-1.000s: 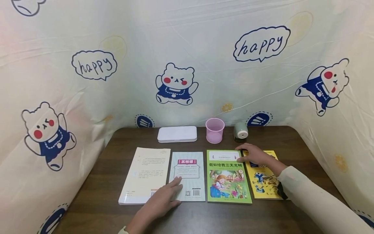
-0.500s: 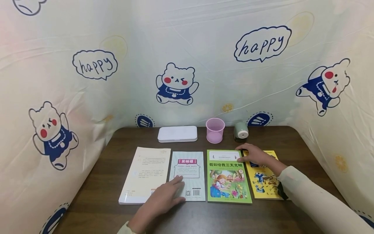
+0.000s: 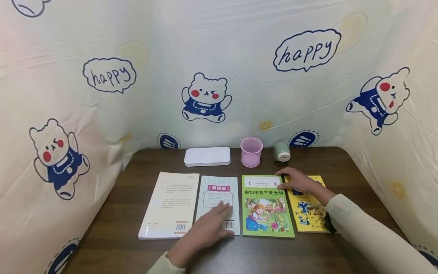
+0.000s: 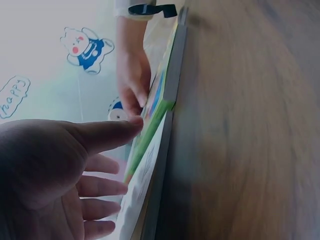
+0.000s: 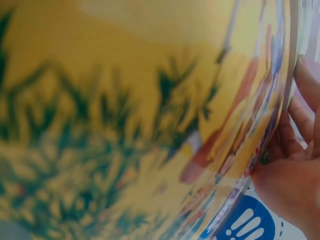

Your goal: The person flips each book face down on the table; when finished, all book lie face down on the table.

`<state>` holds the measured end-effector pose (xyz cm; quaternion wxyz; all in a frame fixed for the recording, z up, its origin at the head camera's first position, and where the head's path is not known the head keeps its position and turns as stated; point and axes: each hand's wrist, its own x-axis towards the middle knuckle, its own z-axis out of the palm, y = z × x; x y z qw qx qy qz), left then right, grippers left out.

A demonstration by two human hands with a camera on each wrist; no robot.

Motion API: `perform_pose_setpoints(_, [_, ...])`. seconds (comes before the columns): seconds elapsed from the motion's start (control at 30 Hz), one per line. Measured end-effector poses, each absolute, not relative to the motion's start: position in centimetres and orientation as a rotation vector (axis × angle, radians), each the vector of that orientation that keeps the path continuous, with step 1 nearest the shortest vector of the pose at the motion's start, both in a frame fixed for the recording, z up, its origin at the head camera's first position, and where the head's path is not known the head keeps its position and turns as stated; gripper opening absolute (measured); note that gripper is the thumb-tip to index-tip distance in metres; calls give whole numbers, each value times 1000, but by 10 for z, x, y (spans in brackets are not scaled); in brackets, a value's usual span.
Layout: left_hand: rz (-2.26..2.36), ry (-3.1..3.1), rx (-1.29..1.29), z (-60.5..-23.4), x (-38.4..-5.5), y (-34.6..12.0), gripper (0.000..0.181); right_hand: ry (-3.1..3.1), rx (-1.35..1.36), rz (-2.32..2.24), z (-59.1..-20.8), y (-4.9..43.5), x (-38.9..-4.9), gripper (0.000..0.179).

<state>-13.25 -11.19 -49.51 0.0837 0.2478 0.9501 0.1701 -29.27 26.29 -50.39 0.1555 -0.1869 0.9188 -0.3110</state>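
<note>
Several books lie side by side on a brown table [image 3: 113,213]. My left hand [image 3: 208,228] is over the lower part of a pale blue book [image 3: 213,192], its fingers extended. In the left wrist view, that hand [image 4: 65,170] has its thumb apart from the fingers, holding nothing. My right hand [image 3: 302,182] reaches to the top corner of a green picture-cover book [image 3: 268,213], lying partly over the yellow book [image 3: 309,217] beside it. Seen from the right wrist, the fingers [image 5: 290,130] are at the yellow book's edge. Whether they press on it is unclear.
A thick cream book [image 3: 171,201] lies left of the pale blue one. Along the back edge stand a white flat case [image 3: 207,156], a pink cup [image 3: 251,152] and a green pencil sharpener [image 3: 282,153]. Printed cloth [image 3: 154,45] hangs around the table.
My left hand has slid rightward across the pale blue book, uncovering the cream book's barcode. My right hand and the books have stayed in place.
</note>
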Motion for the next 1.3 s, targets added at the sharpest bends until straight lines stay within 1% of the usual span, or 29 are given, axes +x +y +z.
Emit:
perform_pose_setpoints(0.3, [443, 2832, 830, -512, -139, -84, 105, 2636, -556, -893, -507, 263, -294, 56])
perform_pose_setpoints(0.47, [417, 2838, 835, -514, -140, -75, 111, 2635, -554, -898, -506, 263, -293, 57])
perform_pose_setpoints(0.7, [346, 2842, 854, -513, -138, -69, 105, 2639, -560, -904, -505, 263, -292, 56])
perform_pose_setpoints(1.03, [383, 2828, 840, -514, -136, -66, 96, 2643, -559, -898, -506, 264, -292, 56])
perform_pose_setpoints(1.3, [378, 2825, 832, -514, -136, -64, 93, 2634, -535, -897, -505, 264, -291, 55])
